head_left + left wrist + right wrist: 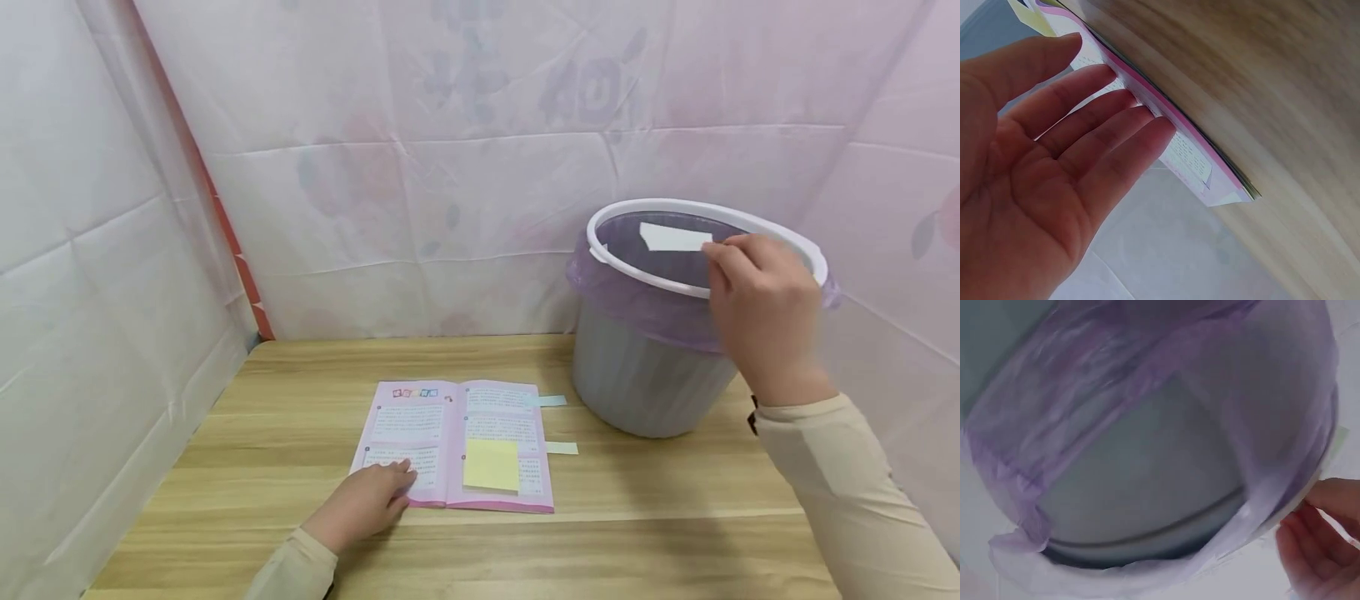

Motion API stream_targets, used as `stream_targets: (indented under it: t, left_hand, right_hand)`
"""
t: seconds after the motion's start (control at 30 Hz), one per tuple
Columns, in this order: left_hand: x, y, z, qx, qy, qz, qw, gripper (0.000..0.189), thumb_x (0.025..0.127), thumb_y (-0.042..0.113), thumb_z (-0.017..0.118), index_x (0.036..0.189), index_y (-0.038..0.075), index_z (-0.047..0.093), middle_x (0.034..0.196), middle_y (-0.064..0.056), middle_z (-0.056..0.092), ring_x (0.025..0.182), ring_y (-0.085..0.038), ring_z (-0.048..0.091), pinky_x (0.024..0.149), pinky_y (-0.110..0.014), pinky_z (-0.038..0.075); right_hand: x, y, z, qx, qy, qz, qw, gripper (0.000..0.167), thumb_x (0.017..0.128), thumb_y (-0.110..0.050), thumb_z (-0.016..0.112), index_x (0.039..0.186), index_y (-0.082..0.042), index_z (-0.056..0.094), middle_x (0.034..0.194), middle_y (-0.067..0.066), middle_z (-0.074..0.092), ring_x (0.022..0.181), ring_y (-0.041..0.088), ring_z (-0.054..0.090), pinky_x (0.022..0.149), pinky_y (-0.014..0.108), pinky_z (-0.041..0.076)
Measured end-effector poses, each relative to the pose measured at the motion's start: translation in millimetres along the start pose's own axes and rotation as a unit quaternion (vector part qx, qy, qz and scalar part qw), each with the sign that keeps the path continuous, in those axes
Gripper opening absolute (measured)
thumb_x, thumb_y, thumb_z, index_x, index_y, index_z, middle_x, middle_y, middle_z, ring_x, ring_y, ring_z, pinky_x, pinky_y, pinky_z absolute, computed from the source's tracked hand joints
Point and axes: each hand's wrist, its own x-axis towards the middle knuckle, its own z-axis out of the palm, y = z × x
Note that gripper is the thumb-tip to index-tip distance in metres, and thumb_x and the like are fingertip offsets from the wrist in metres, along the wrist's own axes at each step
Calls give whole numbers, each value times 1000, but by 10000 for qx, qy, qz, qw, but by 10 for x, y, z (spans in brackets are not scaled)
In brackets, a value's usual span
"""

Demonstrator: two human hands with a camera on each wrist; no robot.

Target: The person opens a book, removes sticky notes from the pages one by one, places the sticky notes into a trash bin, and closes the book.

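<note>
In the head view an open pink-edged booklet [453, 429] lies on the table. My left hand [367, 500] rests on its left page; in the left wrist view that hand's [1041, 169] fingers are nearly straight, tips touching the page. A yellow sticky note [491, 465] covers part of the right page. Two pale strips, one bluish [553, 401] and one greenish [562, 448], stick out past the right edge. Over the mouth of a grey trash bin [645, 375], my right hand [768, 312] pinches a white paper strip [675, 237] between thumb and fingers.
The bin stands at the table's back right, with a purple bag [637, 300] folded over its outside and a white ring [652, 202] round the top. Pale cloth [450, 192] hangs behind the wooden table [300, 400] and along both sides.
</note>
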Motion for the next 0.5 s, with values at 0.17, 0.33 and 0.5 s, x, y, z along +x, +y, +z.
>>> stream_targets:
  t: [0.17,0.33,0.5]
  left_hand:
    - [4,0,6,69,44,14,10000,29,85,9,70,111,-5,68,117,-22,65,105,-36,64,90,-49,51]
    - [12,3,11,104,52,13,9999,30,85,10,70,111,-4,68,118,-22,65,105,-36,64,89,-48,51]
    - [11,10,4,106,52,-6,9999,29,85,10,69,111,-5,68,118,-22,64,104,-37,64,89,-48,51]
  right_hand:
    - [38,167,-78,-331,-996,353,9939,17,88,8,54,85,9,70,78,24,60,72,45,56,62,55,45]
    - [72,189,-135,-506,-1617,558,9840,18,86,10,52,88,7,71,78,22,60,73,42,57,60,54,45]
    - [86,194,-134,-573,-1940,757,9764,16,86,10,54,91,9,69,79,24,60,75,45,57,61,56,44]
